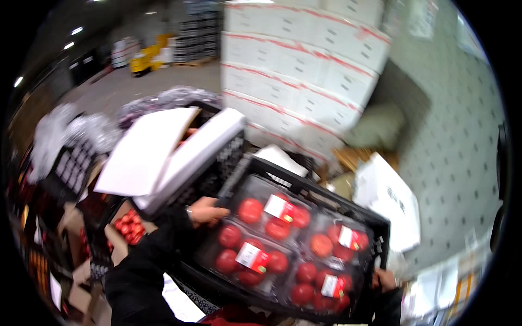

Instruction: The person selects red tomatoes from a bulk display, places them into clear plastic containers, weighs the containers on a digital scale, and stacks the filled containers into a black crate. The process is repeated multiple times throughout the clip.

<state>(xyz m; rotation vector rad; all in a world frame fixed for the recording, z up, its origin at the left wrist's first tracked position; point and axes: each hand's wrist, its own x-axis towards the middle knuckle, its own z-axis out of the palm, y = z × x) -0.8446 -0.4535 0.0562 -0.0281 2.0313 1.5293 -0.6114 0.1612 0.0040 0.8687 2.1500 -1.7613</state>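
A black plastic crate [318, 193] is tilted in front of me, held between my two hands. Clear plastic packs of red tomatoes [253, 255] lie side by side in it, each with a white and red label. My left hand [206, 211] grips the crate's left side, its fingers closed at the wall. At the right end, my right hand [385, 280] is closed on the crate's edge, with part of the fingers hidden. Beyond the left hand stands another black crate [231, 149] with a white foam lid or box and a white sheet [149, 146] over it.
White cartons [299, 76] with red tape are stacked high ahead. A white box [389, 201] leans at the right, by a grey wall [462, 136]. On the left are an open carton of small red tomatoes [129, 225] and a crate with clear plastic [70, 157]. Farther back is a yellow pallet truck [140, 62].
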